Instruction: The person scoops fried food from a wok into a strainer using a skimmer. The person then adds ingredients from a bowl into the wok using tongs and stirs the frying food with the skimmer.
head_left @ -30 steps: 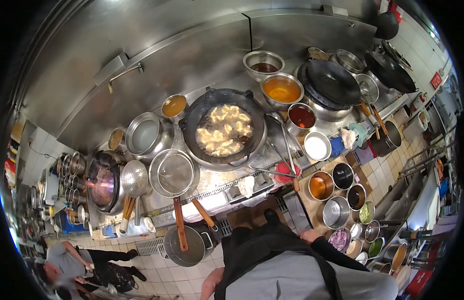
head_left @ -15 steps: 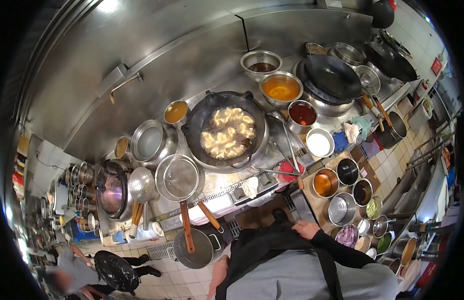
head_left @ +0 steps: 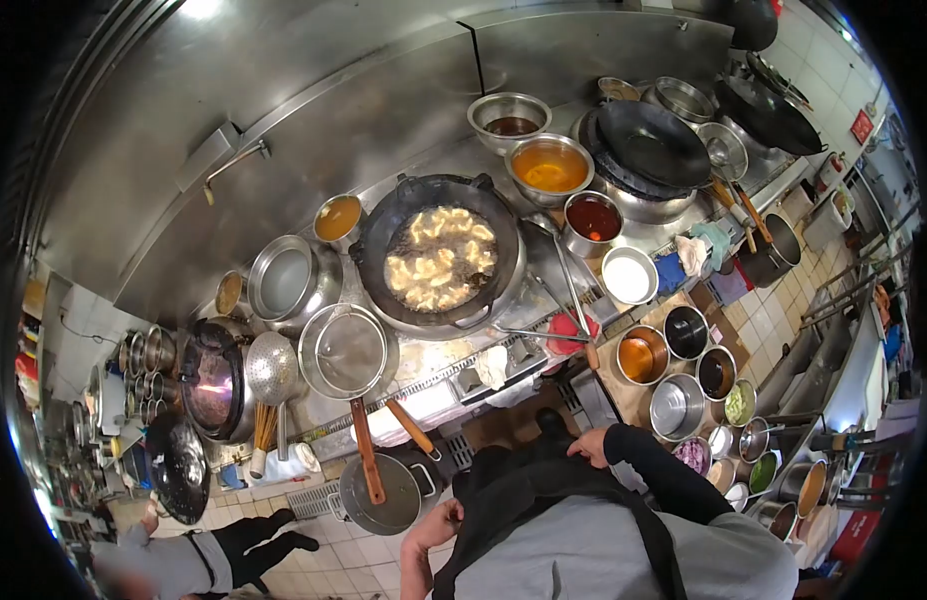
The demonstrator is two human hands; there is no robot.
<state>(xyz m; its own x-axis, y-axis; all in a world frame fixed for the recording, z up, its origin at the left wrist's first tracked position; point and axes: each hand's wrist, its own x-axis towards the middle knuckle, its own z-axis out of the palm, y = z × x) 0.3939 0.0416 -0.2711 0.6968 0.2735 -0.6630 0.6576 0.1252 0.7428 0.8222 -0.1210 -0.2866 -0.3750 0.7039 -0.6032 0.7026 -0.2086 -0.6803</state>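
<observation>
My left hand [head_left: 439, 523] is at the left side of my black apron [head_left: 523, 490], its fingers curled in against the cloth. At the apron's upper right edge is my right hand [head_left: 589, 447], fingers bent together; what either hand holds, if anything, is too small to tell. In front of me pale pieces of food [head_left: 438, 262] bubble in oil in a large black wok [head_left: 383, 220]. A round wire strainer [head_left: 343, 350] rests on a pot left of the wok, its wooden handle over a deep pot [head_left: 398, 508]. A perforated ladle [head_left: 273, 368] lies further left.
Bowls of orange liquid [head_left: 550, 168] and red liquid [head_left: 592, 220] stand right of the wok. A white-filled container [head_left: 629, 276] and several ingredient pots [head_left: 676, 407] are at the right. At the lower left another person [head_left: 173, 565] is beside a dark wok [head_left: 178, 468].
My right hand has risen and moved left along the apron; my left hand has come up to its left side. The other person's dark wok has moved up and left.
</observation>
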